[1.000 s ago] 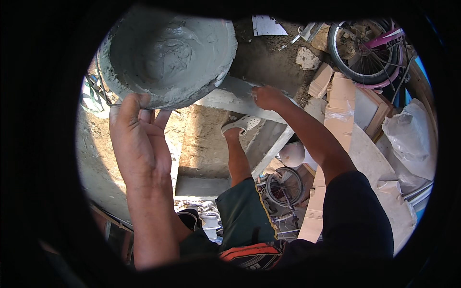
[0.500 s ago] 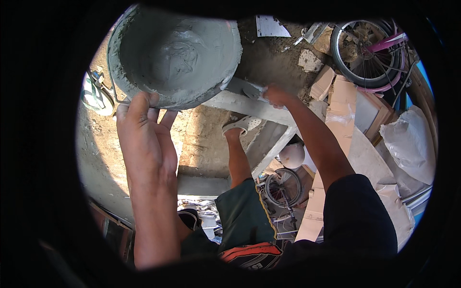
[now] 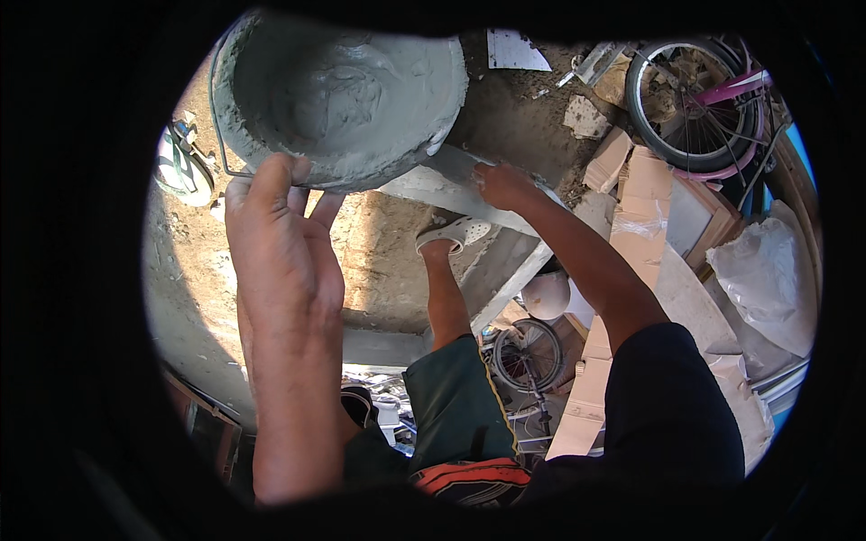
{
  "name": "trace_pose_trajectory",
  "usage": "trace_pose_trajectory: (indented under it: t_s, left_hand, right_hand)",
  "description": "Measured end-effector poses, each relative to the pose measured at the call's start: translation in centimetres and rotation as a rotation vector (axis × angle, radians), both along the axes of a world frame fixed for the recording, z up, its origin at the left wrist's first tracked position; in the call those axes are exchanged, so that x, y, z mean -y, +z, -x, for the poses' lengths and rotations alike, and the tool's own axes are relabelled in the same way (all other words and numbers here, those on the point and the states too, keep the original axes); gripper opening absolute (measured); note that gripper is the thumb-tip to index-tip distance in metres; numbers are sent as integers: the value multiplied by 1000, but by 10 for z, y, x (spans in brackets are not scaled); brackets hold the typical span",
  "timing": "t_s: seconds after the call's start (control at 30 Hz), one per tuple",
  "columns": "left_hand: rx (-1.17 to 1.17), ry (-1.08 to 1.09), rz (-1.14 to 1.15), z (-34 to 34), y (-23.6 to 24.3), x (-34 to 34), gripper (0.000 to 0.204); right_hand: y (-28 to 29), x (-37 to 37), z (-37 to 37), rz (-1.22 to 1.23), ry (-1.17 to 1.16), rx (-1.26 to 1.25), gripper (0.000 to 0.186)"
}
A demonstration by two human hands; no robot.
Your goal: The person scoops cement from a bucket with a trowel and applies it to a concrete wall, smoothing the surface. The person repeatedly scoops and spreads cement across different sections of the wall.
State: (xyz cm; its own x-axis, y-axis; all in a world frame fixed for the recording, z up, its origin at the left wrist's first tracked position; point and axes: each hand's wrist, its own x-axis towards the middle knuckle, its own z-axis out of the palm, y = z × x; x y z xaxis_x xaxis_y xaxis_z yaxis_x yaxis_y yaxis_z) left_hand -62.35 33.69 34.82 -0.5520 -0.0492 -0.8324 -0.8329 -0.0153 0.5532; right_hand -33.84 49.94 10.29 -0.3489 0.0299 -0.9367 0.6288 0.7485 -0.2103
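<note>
Up at the far left, a round bucket (image 3: 406, 99) is tilted toward me, its inside coated with wet grey cement mortar (image 3: 347, 95). My left hand (image 3: 287, 230) grips its near rim, thumb on top and fingers underneath. A thin wire handle (image 3: 219, 126) hangs along the bucket's left side. To the right of the bucket, my right hand (image 3: 507, 187) is closed over the top of a grey concrete beam (image 3: 428, 187). It holds a trowel, whose blade is hard to make out against the grey surface.
My foot in a pale clog (image 3: 456, 234) stands beside the beam, which meets another beam (image 3: 514, 284) at a corner. Rightward lie cardboard (image 3: 642, 203), a bicycle wheel (image 3: 690, 104), a white sack (image 3: 767, 279) and rubble. A second bicycle (image 3: 528, 353) is below.
The bucket and my left hand have shifted slightly right and up in view. My right hand has slid left along the beam, closer to the bucket.
</note>
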Motion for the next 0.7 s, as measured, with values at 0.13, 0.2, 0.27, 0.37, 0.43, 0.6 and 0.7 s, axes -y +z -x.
trace_pose_trajectory:
  t_s: [0.13,0.2,0.27,0.37,0.43,0.6,0.7]
  left_hand:
    - [34,-26,-22,2,0,-2,26]
    - [24,-1,-15,3,1,-5,28]
    - [1,-2,-12,5,5,-8,28]
    - [-13,-23,-35,5,12,-10,27]
    - [-41,-32,-62,4,16,-12,24]
    - [-97,-90,-33,-11,12,-25,23]
    - [-105,-145,-41,-26,11,-32,21]
  right_hand:
    - [16,-37,-73,-63,49,89,42]
    - [28,-46,-93,-141,27,157,42]
    - [41,-36,-107,-248,-66,224,43]
    - [56,23,-122,-285,-529,-226,45]
    - [39,88,-112,-176,-995,-412,56]
    - [-32,236,-33,145,-1602,-208,54]
    - [-46,291,-2,-84,-1457,-305,53]
